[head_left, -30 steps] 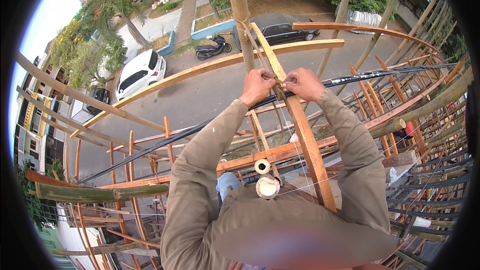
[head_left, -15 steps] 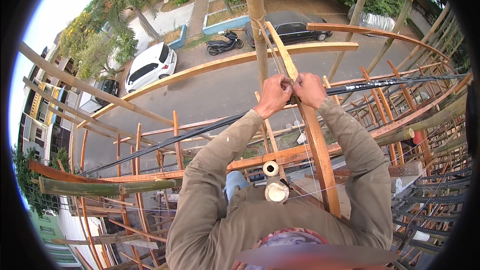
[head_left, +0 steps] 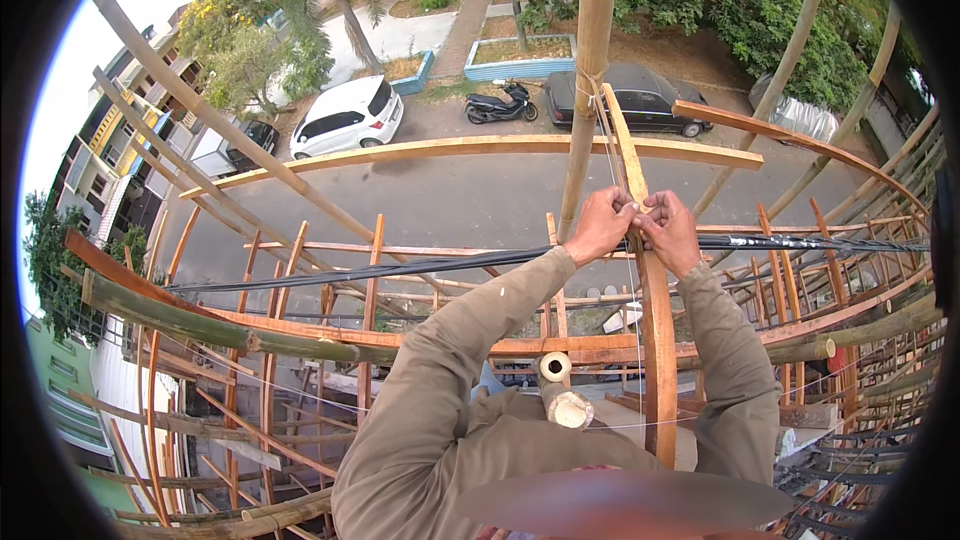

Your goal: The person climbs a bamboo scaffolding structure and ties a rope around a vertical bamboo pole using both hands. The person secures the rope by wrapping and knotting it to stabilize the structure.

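Note:
Both my hands meet over a long wooden beam [head_left: 657, 340] that runs away from me. My left hand [head_left: 605, 223] is at the beam's left side and my right hand [head_left: 670, 230] at its right, thumbs and fingertips pinched close together. A thin pale string [head_left: 638, 340] reaches their fingers and hangs down beside the beam. More strands stretch up to a tall bamboo pole [head_left: 590, 70], where they are wound round it. The exact bit between my fingertips is too small to make out. Black cables [head_left: 470, 260] pass just below my hands.
A long wooden strip [head_left: 450, 147] crosses beyond my hands. Cut bamboo ends [head_left: 568, 410] stand close to my body. A thick green bamboo [head_left: 220, 328] and wooden uprights [head_left: 372, 280] lie left. Far below are a road, a white car [head_left: 348, 122] and a motorcycle [head_left: 500, 103].
The view has shifted, so the whole scene sits further right and lower. Both hands stay pinched over the same spot of the beam, with the fingers slightly rearranged.

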